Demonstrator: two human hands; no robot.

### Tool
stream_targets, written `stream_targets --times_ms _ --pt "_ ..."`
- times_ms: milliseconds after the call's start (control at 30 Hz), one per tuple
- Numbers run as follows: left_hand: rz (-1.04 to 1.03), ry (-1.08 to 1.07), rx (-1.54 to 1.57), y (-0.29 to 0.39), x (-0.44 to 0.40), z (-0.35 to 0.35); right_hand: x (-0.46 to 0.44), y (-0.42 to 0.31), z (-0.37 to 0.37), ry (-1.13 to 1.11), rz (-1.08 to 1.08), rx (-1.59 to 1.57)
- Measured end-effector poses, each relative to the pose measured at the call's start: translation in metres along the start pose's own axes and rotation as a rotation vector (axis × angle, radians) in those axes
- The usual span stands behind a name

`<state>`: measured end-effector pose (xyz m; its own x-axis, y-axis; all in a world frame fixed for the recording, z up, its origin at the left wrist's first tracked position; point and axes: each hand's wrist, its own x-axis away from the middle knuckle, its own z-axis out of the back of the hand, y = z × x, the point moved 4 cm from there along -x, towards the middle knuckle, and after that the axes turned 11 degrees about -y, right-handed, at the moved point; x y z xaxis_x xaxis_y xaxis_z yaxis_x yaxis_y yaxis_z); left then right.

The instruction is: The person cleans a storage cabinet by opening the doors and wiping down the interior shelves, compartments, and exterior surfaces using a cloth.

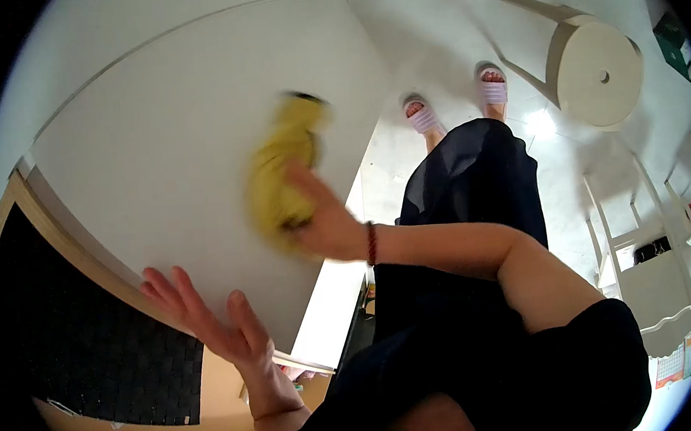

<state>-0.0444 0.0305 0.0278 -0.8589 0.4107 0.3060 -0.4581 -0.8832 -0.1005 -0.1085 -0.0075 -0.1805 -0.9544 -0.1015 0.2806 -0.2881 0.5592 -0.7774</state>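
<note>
Yellow cloth (pixel 274 172), soft, bunched & motion-blurred, is over the smooth white flat surface (pixel 157 156), gripped in my right hand (pixel 328 223), w/ a dark red beaded bracelet (pixel 371 243) on that wrist. My left hand (pixel 224 330) is open, fingers spread, holding nothing, nr the black woven panel (pixel 121 327); can't tell if it's touching. 2 pink strappy sandals (pixel 494 91) are on the floor, nr 1 round cream stool (pixel 584 79).

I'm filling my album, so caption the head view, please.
Right hand holding a yellow cloth at a white surface, left hand open.
</note>
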Motion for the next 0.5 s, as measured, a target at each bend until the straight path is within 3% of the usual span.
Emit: stream_targets --times_ms 33,67,133,200,233,300,367,433,467,500 --pt "0.008 -0.003 -0.002 -0.003 0.001 0.001 -0.014 -0.048 -0.006 -0.189 0.333 0.35" --pt "-0.001 0.001 -0.002 0.002 0.001 0.001 -0.036 -0.066 0.001 -0.258 0.376 0.397" --pt "-0.039 0.006 0.007 0.006 -0.001 0.0 -0.083 -0.038 0.03 -0.089 0.187 0.124" --pt "-0.055 0.004 0.016 0.009 -0.004 0.0 -0.117 0.044 0.076 0.04 -0.185 -0.046" --pt "-0.053 -0.002 0.031 0.013 -0.004 0.002 -0.104 0.069 0.087 -0.1 -0.246 0.412" --pt "-0.044 -0.005 0.035 0.014 -0.003 0.005 -0.075 0.081 0.091 -0.141 -0.424 0.551" --pt "-0.02 0.002 0.015 0.012 0.001 0.0 -0.027 0.033 0.045 0.011 -0.313 -0.198" --pt "-0.03 -0.031 -0.028 0.014 0.002 0.003 -0.03 -0.037 0.024 -0.021 0.168 -0.016" --pt "-0.036 -0.048 -0.052 0.015 0.002 0.005 -0.034 -0.055 0.016 -0.109 0.411 0.599" --pt "-0.063 -0.084 -0.115 0.013 0.004 0.008 -0.061 -0.058 0.022 -0.069 0.489 0.591"
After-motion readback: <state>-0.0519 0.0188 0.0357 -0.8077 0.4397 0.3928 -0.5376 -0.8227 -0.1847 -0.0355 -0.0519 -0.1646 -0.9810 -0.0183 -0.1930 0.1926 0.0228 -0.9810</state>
